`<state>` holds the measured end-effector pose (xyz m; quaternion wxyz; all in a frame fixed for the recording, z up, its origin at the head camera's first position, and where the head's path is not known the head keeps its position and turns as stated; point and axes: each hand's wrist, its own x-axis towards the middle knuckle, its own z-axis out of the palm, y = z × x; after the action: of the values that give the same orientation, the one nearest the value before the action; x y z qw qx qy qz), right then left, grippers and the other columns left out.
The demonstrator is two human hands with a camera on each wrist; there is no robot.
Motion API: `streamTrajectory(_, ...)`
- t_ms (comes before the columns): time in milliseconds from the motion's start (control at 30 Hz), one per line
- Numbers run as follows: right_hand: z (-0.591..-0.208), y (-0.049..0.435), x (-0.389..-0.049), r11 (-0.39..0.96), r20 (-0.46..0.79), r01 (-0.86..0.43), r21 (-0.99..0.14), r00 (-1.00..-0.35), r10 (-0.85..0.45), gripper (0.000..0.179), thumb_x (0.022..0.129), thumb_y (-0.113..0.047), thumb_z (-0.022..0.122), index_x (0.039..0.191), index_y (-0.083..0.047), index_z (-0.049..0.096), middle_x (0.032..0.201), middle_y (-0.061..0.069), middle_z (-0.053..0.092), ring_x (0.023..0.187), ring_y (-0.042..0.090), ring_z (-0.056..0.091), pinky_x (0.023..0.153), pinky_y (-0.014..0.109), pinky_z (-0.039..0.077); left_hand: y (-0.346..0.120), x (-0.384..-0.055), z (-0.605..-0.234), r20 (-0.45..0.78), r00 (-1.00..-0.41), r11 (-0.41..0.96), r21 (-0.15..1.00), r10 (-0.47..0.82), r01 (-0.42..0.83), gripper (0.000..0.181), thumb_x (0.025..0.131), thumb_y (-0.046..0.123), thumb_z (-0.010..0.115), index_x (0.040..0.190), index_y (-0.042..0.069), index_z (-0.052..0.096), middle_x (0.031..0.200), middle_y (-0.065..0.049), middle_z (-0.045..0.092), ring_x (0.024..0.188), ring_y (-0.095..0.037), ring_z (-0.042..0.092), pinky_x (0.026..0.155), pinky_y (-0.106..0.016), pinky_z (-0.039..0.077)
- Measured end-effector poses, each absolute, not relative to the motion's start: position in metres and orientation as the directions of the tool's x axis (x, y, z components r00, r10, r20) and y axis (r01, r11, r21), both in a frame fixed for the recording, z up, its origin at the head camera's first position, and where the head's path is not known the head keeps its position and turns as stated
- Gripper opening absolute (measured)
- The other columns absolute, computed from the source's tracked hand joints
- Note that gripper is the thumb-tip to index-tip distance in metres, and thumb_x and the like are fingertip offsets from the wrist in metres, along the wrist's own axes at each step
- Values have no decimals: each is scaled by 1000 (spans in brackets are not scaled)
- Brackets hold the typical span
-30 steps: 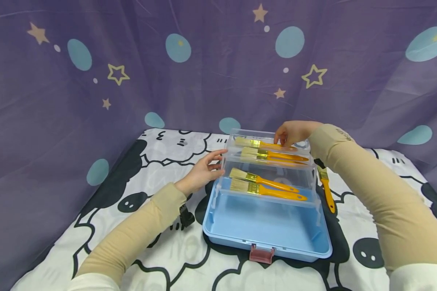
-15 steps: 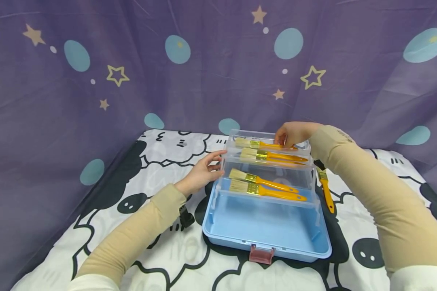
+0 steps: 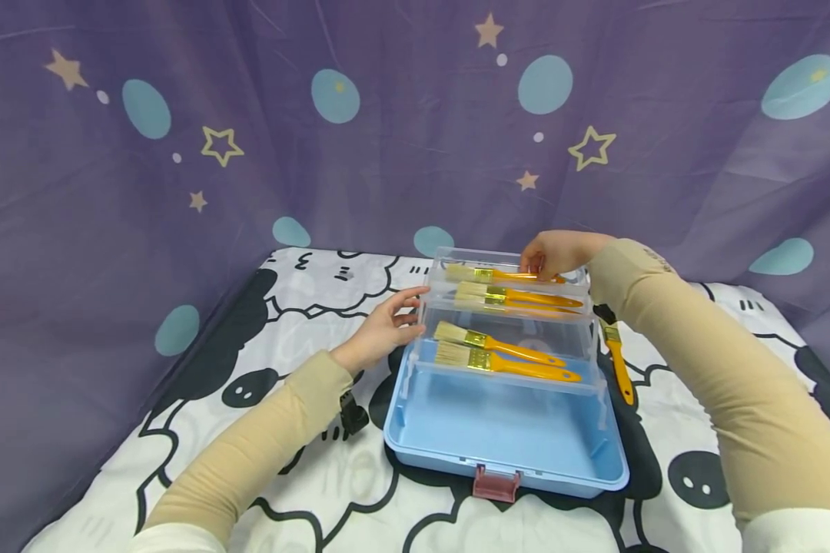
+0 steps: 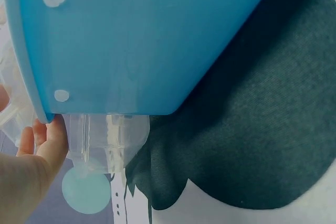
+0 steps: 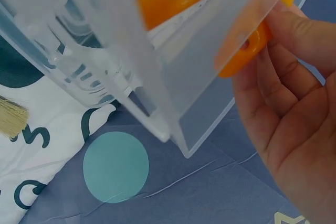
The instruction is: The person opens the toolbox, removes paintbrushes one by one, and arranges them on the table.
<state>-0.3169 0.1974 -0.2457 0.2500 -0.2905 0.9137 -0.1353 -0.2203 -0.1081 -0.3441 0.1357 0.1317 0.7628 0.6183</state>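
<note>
In the head view my right hand [image 3: 560, 252] pinches the orange handle of a paintbrush [image 3: 484, 274] in the top clear tray [image 3: 444, 286]. The right wrist view shows thumb and fingers on that handle [image 5: 254, 51] beside the tray's wall. My left hand [image 3: 380, 330] touches the left side of the clear trays with spread fingers; in the left wrist view its fingertips are right at the rim of the blue toolbox [image 4: 105, 51]. Another paintbrush [image 3: 519, 297] lies in the middle tray. Two more, a narrow brush [image 3: 505, 346] and a wide brush [image 3: 512, 365], lie in the lowest tray.
The open toolbox has a bare blue base [image 3: 498, 422] and a dark pink latch [image 3: 496, 484] at its front. A loose paintbrush [image 3: 619, 365] lies on the sheep-patterned cloth [image 3: 318, 491] to its right. A purple curtain [image 3: 387, 169] hangs behind.
The pinched paintbrush's handle has shifted slightly under my right hand. My left hand stays at the trays' side, and the toolbox has not moved.
</note>
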Motion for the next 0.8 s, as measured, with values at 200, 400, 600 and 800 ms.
streamTrajectory(200,-244,199,-316,798,-356,-466,-381,-723,-592,20,85,7,63,103,-1,64,90,9,60,79,21,51,71,32,49,-108,-219,-344,-47,-928,199,979,370,30,63,92,-3,56,146,22,36,141,-16,32,123,-31,44,86,-30,48)
streamTrajectory(400,-242,199,-315,805,-343,-466,-368,-736,-583,21,85,8,62,103,-1,64,90,9,61,79,21,52,71,32,50,-108,-219,-343,-38,-929,197,980,369,38,62,92,-3,56,146,21,36,140,-17,32,120,-30,45,84,-30,47)
streamTrajectory(600,-241,199,-315,802,-338,-474,-363,-735,-588,21,85,9,61,103,-2,64,89,9,62,75,20,53,67,32,50,-108,-221,-343,-42,-932,200,979,360,33,63,92,-4,56,146,22,37,140,-16,32,121,-31,45,85,-31,47)
streamTrajectory(800,-241,199,-314,802,-329,-477,-360,-739,-588,22,85,9,60,104,-1,64,91,10,63,75,20,54,67,32,51,-108,-220,-343,-44,-932,198,980,359,30,63,91,-5,56,146,21,37,139,-16,33,120,-31,46,84,-30,47)
